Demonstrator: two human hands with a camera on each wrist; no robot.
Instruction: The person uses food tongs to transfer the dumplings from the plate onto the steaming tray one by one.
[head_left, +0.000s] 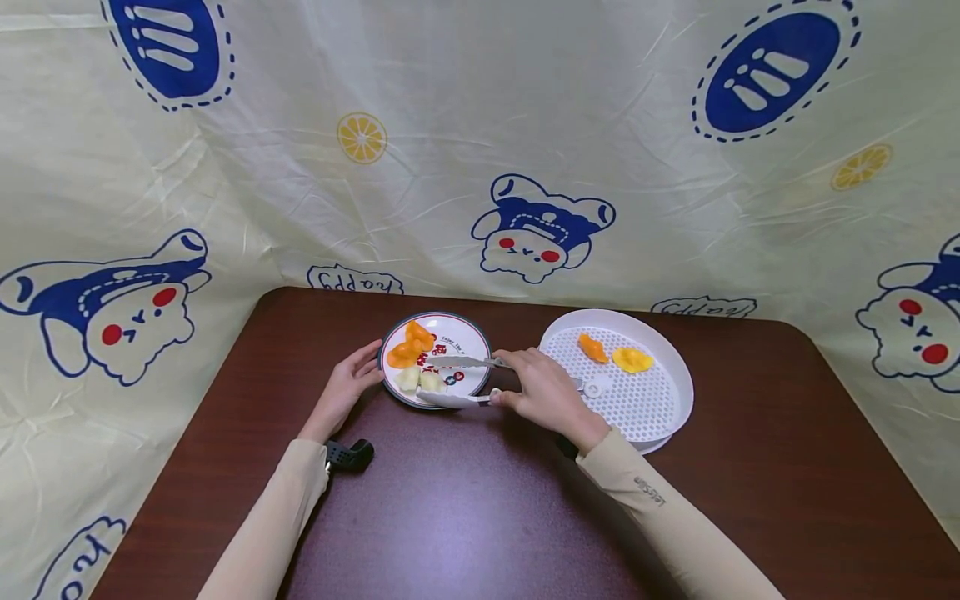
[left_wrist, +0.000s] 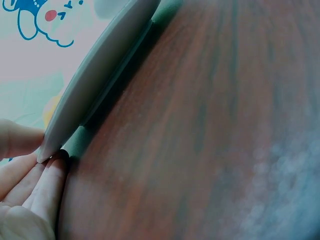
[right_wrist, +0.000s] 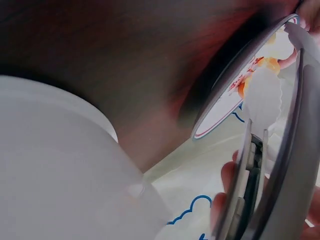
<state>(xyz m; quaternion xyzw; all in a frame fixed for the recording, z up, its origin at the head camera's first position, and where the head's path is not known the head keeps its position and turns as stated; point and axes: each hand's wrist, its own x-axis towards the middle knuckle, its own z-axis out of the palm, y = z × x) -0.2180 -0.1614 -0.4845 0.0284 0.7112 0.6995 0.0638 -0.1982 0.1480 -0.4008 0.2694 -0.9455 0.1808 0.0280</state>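
Note:
My left hand (head_left: 348, 386) pinches the left rim of a round white plate (head_left: 471, 340); in the left wrist view the thumb lies over the plate's edge (left_wrist: 95, 75) and fingers are under it. On the plate lie several orange fruit pieces (head_left: 408, 352) and pale cut pieces (head_left: 431, 382). My right hand (head_left: 546, 387) grips a pair of tongs (head_left: 459, 362), their two arms spread over the plate. One tip overlaps the pale pieces, the other lies just above them in the head view. Nothing shows between the tips of the tongs (right_wrist: 265, 97) in the right wrist view.
Right of the plate stands a round white perforated basket (head_left: 678, 379), holding an orange piece (head_left: 592, 348) and a yellow piece (head_left: 632, 360). The dark brown table (head_left: 450, 517) ends at a patterned cloth (head_left: 435, 208) behind. My right forearm crosses the basket's near side.

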